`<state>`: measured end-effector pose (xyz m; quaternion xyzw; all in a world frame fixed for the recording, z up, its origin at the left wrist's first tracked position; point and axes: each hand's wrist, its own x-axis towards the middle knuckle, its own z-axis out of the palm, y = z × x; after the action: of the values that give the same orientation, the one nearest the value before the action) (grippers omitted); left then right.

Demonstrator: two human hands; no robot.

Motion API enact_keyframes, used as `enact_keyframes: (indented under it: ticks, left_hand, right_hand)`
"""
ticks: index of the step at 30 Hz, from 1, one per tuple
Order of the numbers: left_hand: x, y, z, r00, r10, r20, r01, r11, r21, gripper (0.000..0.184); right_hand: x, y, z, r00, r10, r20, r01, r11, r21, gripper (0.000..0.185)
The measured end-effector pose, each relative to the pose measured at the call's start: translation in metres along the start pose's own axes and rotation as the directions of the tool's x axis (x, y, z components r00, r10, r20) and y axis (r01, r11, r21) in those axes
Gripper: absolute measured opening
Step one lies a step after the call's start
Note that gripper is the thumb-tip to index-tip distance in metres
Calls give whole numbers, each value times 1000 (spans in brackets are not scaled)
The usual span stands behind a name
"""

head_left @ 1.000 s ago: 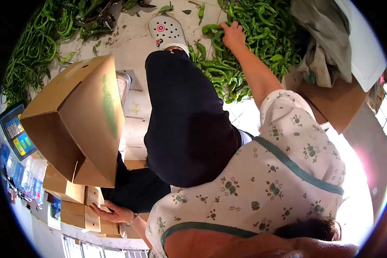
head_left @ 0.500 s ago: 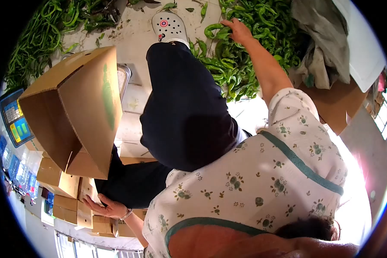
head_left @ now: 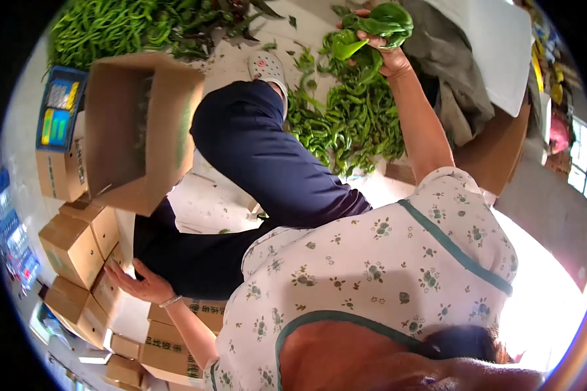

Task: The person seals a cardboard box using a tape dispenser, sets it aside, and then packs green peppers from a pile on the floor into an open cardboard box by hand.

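Note:
Several green peppers are gripped in my right hand, raised above the pepper pile at the top. Below it, the pile of green peppers lies spread on the floor beside my shoe. My left hand is empty, its fingers apart, next to my dark trouser leg at the lower left. An open cardboard box stands left of my knee, its opening facing up toward the camera; what is inside is too dark to make out.
More long green peppers lie at the upper left. A blue scale display stands beside the box. Several closed cartons and bottles are at the lower left. Grey cloth and a white panel are at the right.
My right hand has closed on several peppers and lifted them from the pile. The view has turned, showing more cartons and more of the box's inside. My left hand stays open.

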<state>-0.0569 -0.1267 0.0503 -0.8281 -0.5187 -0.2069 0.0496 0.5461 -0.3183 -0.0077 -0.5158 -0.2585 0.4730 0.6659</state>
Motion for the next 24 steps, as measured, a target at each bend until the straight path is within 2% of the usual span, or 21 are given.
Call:
enact_keyframes:
  ticks: [3,5,6,8,9,10,12,13,14,15,16,17,18,20,21,22,23,24]
  left_hand:
    - [-3,5,7,999,-21,-34,21,1000,8,42]
    - [-12,-8,6,994,-4,-111,8,1000,30,43]
    - [-17,-15,5,990,-51,-134,48,999,-21,42]
    - [-24,-21,-3,986,-42,-159,48,998,37,41]
    - [-29,-24,-6,985,-69,-156,80,995,63,42]
    - [-26,-24,-6,987,-88,-134,100,991,92,42]
    - [-30,-29,-7,986,-124,-111,133,988,82,42]
    - [-32,-30,-8,985,-140,-98,149,985,82,41]
    - [-34,-32,-10,984,-148,-101,155,986,68,41]
    - [-36,-35,-10,983,-153,-101,159,986,53,42]
    - [-37,-37,-11,983,-154,-96,158,987,38,42]
    - [-38,-37,-11,982,-156,-104,161,986,42,41]
    - [-38,-38,-11,982,-154,-111,158,987,35,40]
    - [-39,-41,-11,981,-149,-124,153,988,17,40]
    - [-40,-42,-11,981,-146,-125,149,989,13,39]
    - [-39,-43,-10,982,-140,-128,142,990,9,39]
    - [-38,-44,-10,983,-131,-128,133,991,6,38]
    - [-37,-44,-9,984,-131,-117,133,991,5,38]
  right_hand:
    - [36,-23,67,994,-34,105,30,998,47,50]
    - [56,-33,131,971,-63,232,52,997,51,51]
    - [59,-42,171,934,-71,349,44,995,85,51]
    - [72,-28,233,930,-7,366,-19,997,68,52]
    - [78,-25,273,931,-64,359,17,991,133,36]
    - [94,-15,292,937,75,341,-124,984,126,47]
    - [115,7,327,905,74,418,-88,996,16,44]
    - [136,32,337,879,-66,473,143,981,-130,48]
    - [152,52,344,819,-189,541,373,892,-254,54]
    - [154,57,353,865,-3,502,310,790,-530,57]
    - [135,40,367,906,144,398,229,625,-747,59]
    - [153,67,358,888,-57,457,412,541,-733,58]
    - [153,74,368,821,-249,514,570,419,-707,57]
    - [146,60,347,908,25,418,297,667,-683,55]
    - [147,65,333,937,28,349,229,705,-672,52]
    - [132,52,324,922,-50,385,304,710,-635,48]
    - [132,48,303,921,-6,391,266,742,-616,47]
    - [120,39,290,948,-34,316,229,764,-603,47]
